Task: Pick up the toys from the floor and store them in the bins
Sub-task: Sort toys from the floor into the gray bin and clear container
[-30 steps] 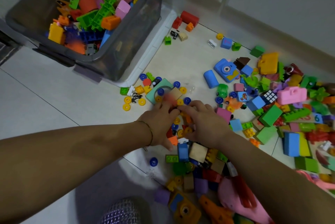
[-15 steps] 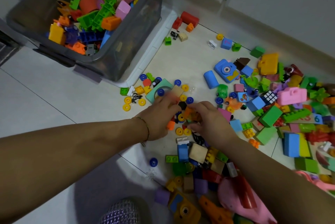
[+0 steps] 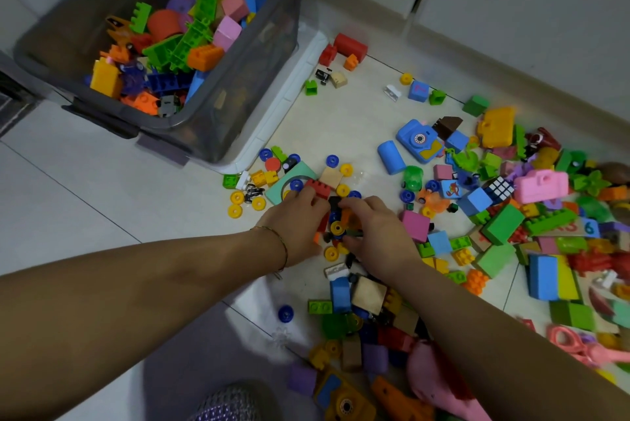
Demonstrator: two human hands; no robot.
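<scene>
Right now both cupped hands, left hand (image 3: 296, 226) and right hand (image 3: 376, 233), close round a clump of small pieces (image 3: 337, 227) between them, with the bin (image 3: 218, 120) lying at ten o'clock, nearer the left.

Left hand (image 3: 296, 223) and right hand (image 3: 376, 233) both on the floor (image 3: 85, 188), palms down, fingers curled around a small heap of wheels and bricks (image 3: 337, 228) between them. Red brick (image 3: 317, 188) touching left fingertips. Grey bin (image 3: 218, 103) upper left, part-filled with blocks. Blue toy camera (image 3: 420, 141) and pink toy camera (image 3: 540, 186) lie among scattered toys to the right.
</scene>
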